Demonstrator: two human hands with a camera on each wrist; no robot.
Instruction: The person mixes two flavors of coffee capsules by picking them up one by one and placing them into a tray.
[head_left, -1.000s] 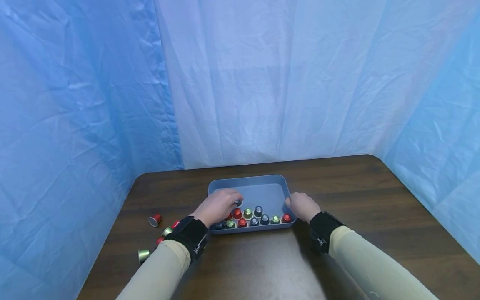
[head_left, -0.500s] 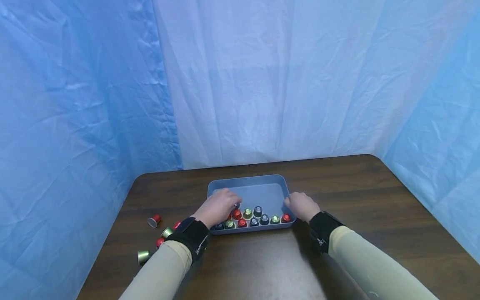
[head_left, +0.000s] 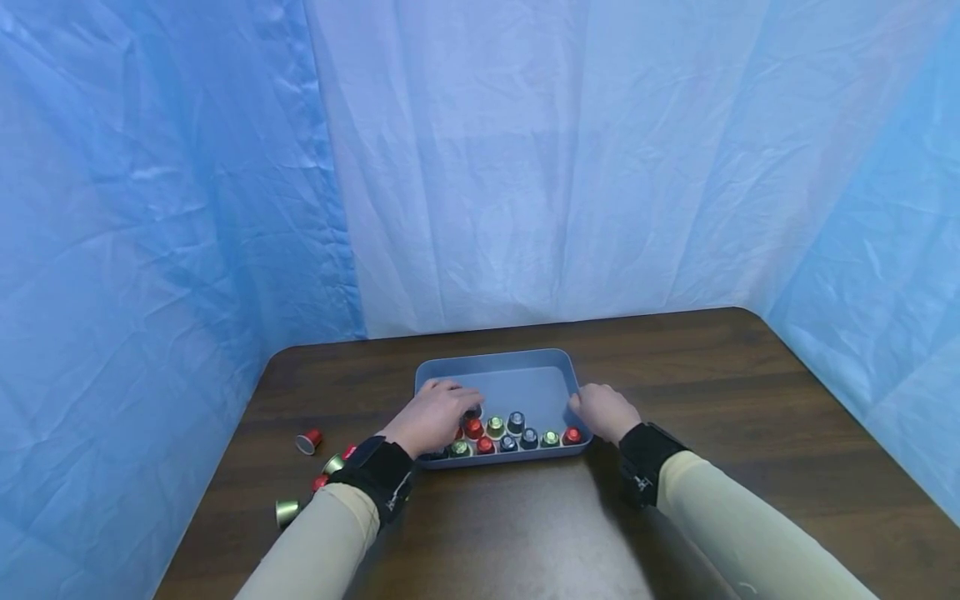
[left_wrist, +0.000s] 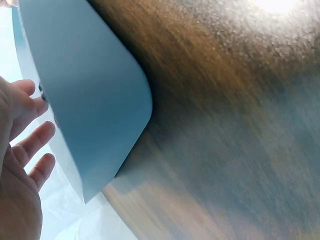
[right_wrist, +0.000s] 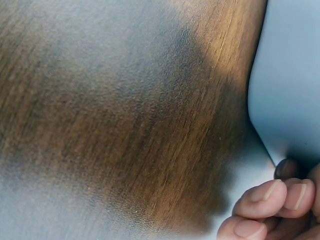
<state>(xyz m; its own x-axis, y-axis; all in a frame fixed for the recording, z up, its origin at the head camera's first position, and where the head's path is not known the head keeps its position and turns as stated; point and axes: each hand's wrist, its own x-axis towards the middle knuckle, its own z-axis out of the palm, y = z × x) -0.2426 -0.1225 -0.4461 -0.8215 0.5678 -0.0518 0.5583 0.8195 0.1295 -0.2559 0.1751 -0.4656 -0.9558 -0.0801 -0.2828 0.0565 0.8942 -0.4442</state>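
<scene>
A blue-grey tray point(head_left: 517, 361) lies on the table, with several coffee capsules standing base-up along its near side. My left hand point(head_left: 435, 414) is over the tray's left part. Its fingers are fairly straight and spread, close about a dark coffee capsule point(head_left: 472, 412) behind the red capsule point(head_left: 473, 428); the left wrist view shows only a sliver of that dark capsule point(left_wrist: 42, 92) beside the thumb and a finger. With curled fingers, my right hand point(head_left: 604, 412) grips the tray's right rim. The right wrist view shows these fingers point(right_wrist: 260, 200) at the tray's edge.
Left of the tray, loose capsules lie on the dark wooden table point(head_left: 675, 367): a red one point(head_left: 308, 442), a green one point(head_left: 287, 512) and others partly hidden by my left arm. Blue-white sheets point(head_left: 480, 167) hang behind the table and at its sides.
The dark capsule in my left hand has come down and slightly left into the second row. The left fingers have since straightened and loosened around it. My right hand has stayed at the rim.
</scene>
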